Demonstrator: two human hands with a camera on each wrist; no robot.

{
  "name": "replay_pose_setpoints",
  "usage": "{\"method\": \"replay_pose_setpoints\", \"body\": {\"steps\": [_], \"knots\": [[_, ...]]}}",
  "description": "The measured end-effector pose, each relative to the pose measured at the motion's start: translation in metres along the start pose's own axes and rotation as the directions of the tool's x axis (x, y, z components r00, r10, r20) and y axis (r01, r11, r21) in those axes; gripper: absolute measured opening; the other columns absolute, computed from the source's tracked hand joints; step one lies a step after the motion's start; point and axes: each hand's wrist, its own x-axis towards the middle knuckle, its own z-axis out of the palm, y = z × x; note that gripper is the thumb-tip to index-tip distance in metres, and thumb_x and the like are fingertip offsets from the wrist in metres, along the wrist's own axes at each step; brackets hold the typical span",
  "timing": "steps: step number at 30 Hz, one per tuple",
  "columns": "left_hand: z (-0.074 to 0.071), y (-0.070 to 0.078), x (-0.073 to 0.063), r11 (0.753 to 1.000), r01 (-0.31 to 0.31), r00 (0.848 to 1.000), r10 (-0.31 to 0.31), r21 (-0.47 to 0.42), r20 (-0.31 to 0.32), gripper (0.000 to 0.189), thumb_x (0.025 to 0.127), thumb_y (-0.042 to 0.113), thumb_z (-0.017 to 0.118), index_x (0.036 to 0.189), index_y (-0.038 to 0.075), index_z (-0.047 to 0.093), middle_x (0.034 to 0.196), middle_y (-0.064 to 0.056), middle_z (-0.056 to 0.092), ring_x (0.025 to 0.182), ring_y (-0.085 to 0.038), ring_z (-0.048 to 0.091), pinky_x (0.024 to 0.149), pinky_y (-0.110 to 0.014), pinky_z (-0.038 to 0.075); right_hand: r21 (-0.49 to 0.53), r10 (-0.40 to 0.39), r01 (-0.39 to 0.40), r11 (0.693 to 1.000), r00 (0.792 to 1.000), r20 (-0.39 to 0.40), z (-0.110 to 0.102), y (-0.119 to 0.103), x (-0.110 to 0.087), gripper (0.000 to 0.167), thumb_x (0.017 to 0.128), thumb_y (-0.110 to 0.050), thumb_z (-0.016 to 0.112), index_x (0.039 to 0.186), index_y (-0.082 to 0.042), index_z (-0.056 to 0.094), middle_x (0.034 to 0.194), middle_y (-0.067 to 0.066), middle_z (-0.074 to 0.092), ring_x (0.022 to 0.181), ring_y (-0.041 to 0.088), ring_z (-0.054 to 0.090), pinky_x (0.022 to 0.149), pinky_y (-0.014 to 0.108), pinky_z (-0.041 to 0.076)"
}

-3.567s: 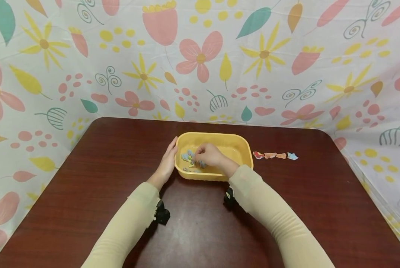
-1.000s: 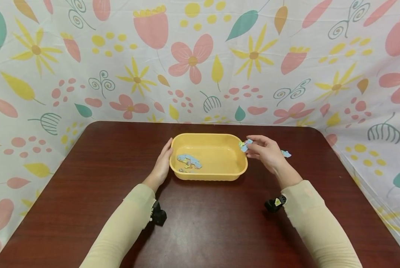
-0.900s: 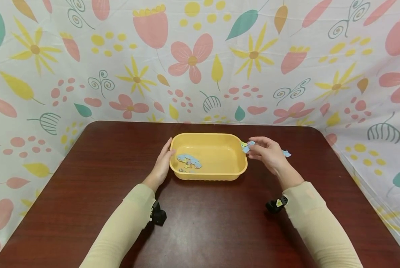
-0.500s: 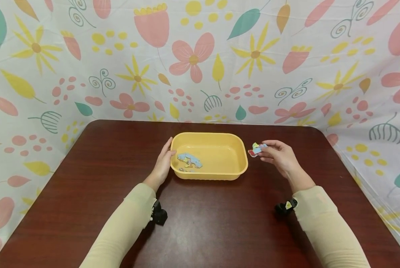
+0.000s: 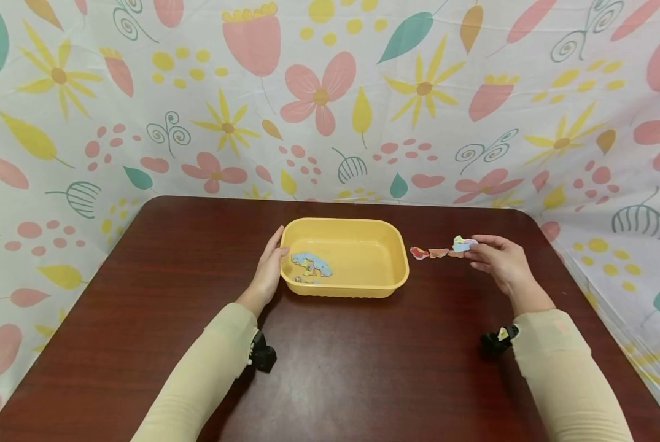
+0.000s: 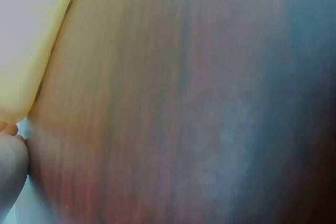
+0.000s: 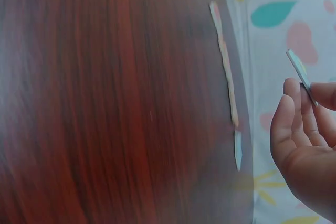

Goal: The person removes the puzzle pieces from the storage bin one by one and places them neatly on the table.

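Note:
My left hand holds the left end of a yellow plastic basin, its thumb over the rim and fingers along the outside. Inside the basin's left part lie several flat, light-blue and yellow puzzle pieces. My right hand pinches a light-blue puzzle piece with some yellow and pink between thumb and fingertips. It is raised above the table, seen edge-on in the right wrist view. Below it runs a row of flat pieces: a red one, an orange one and another orange one; a light-blue piece ends it.
The dark brown wooden table has its back edge against a floral cloth. More cloth hangs at both sides. A black wrist device sits under each sleeve. The left wrist view shows mostly tabletop.
My right hand has taken a light-blue puzzle piece out of the basin and carried it right, over the row of pieces. My left hand stays at the basin's left end, its thumb now over the rim.

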Motion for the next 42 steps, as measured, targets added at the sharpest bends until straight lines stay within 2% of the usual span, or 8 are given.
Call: {"method": "replay_pose_setpoints", "body": {"steps": [14,21,26,30,33,38,40,42], "knots": [[-0.001,0.003,0.002,1.0,0.025,1.0,-0.025,0.0,0.012,0.058,0.097,0.017,0.038,0.151,0.03,0.022,0.157,0.004,0.018,0.134,-0.022,0.032,0.111,-0.044,0.028,0.029,0.045,-0.042,0.999,0.991,-0.125,-0.045,0.002,0.005,0.019,0.09,-0.003,0.059,0.088,-0.02,0.068,0.078,-0.007,0.068,0.067,0.009,0.069,0.06,0.024,0.056],[-0.003,0.004,0.002,0.999,0.04,0.999,-0.04,-0.021,0.029,0.058,0.098,0.017,0.036,0.152,0.029,0.02,0.158,0.002,0.016,0.135,-0.025,0.032,0.112,-0.043,0.027,-0.025,0.142,-0.15,0.988,0.97,-0.2,-0.058,0.004,0.008,0.03,0.092,-0.003,0.054,0.079,-0.027,0.067,0.071,-0.01,0.069,0.064,0.007,0.069,0.058,0.025,0.056],[-0.001,0.003,0.002,1.0,0.031,0.999,-0.031,-0.003,0.017,0.059,0.096,0.017,0.038,0.151,0.029,0.022,0.158,0.004,0.016,0.138,-0.02,0.028,0.111,-0.041,0.027,-0.072,0.172,-0.194,0.978,0.956,-0.238,-0.065,0.006,0.013,0.029,0.093,-0.004,0.053,0.078,-0.027,0.064,0.068,-0.012,0.068,0.063,0.004,0.068,0.057,0.023,0.055],[-0.001,0.002,0.002,1.0,0.013,1.0,-0.013,0.007,0.014,0.06,0.095,0.017,0.037,0.151,0.029,0.022,0.158,0.004,0.015,0.14,-0.019,0.025,0.112,-0.042,0.026,-0.114,0.188,-0.227,0.967,0.942,-0.277,-0.064,0.009,0.018,0.011,0.092,-0.006,0.054,0.095,-0.015,0.059,0.063,-0.012,0.067,0.06,0.003,0.067,0.057,0.023,0.055],[-0.001,0.004,0.001,1.0,0.013,1.0,-0.013,0.008,0.024,0.059,0.096,0.016,0.037,0.152,0.028,0.022,0.158,0.005,0.015,0.142,-0.018,0.021,0.113,-0.042,0.024,-0.151,0.203,-0.26,0.954,0.927,-0.314,-0.063,0.01,0.021,0.021,0.093,-0.005,0.053,0.114,-0.005,0.052,0.06,-0.013,0.065,0.058,0.002,0.065,0.056,0.022,0.055],[-0.001,0.015,-0.006,0.999,0.041,0.998,-0.04,-0.024,0.047,0.059,0.096,0.012,0.036,0.152,0.027,0.021,0.159,0.003,0.013,0.14,-0.02,0.024,0.113,-0.042,0.024,-0.182,0.229,-0.307,0.934,0.906,-0.355,-0.062,0.01,0.023,0.042,0.093,-0.006,0.052,0.132,0.005,0.042,0.056,-0.015,0.063,0.056,0.001,0.064,0.056,0.022,0.054],[0.0,0.021,-0.01,0.999,0.048,0.997,-0.047,-0.025,0.055,0.06,0.096,0.011,0.036,0.152,0.026,0.019,0.159,0.0,0.013,0.138,-0.023,0.026,0.113,-0.043,0.025,-0.198,0.231,-0.314,0.929,0.906,-0.355,-0.062,0.01,0.023,0.048,0.093,-0.007,0.05,0.137,0.008,0.038,0.057,-0.016,0.062,0.057,0.0,0.064,0.056,0.022,0.054],[0.001,0.025,-0.013,0.999,0.048,0.997,-0.047,-0.018,0.057,0.061,0.096,0.01,0.035,0.153,0.024,0.018,0.159,-0.003,0.013,0.136,-0.026,0.029,0.111,-0.043,0.027,-0.197,0.237,-0.323,0.926,0.901,-0.363,-0.062,0.01,0.021,0.041,0.092,-0.008,0.051,0.131,0.005,0.046,0.056,-0.016,0.062,0.057,-0.001,0.063,0.057,0.022,0.054]]}}
